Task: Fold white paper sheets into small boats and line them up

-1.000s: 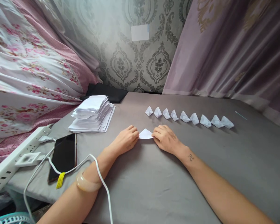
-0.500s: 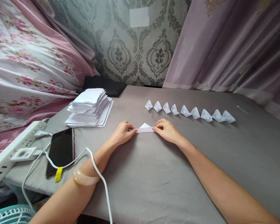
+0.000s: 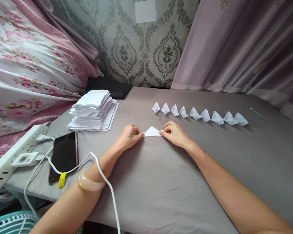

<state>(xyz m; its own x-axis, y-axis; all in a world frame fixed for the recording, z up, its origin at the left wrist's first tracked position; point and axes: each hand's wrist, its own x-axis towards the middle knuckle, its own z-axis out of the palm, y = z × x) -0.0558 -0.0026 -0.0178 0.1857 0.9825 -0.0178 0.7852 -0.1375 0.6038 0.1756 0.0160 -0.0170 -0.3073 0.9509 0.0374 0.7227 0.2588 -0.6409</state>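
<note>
Between my hands is a folded sheet of white paper point(image 3: 152, 132), with a pointed top and a straight lower edge. My left hand point(image 3: 132, 136) pinches its left corner, thumb and fingers closed. At the opposite corner my right hand point(image 3: 174, 134) grips the paper in the same way. Beyond them, a row of several small folded paper boats point(image 3: 194, 113) runs to the right across the grey cloth. A tall stack of white paper sheets point(image 3: 92, 112) rises to the left of my left hand.
A black phone point(image 3: 64, 156) lies at the left near a white power strip point(image 3: 17, 154). A white cable point(image 3: 104, 178) loops over my left forearm. A thin light stick point(image 3: 256, 112) lies at the far right. Part of a turquoise basket-like object point(image 3: 13, 222) shows at the lower left.
The paper's lower strip, which faced me as a band across the front, is no longer visible there; the white triangle now shows down to the lower edge. Both hands keep hold of the corners.
</note>
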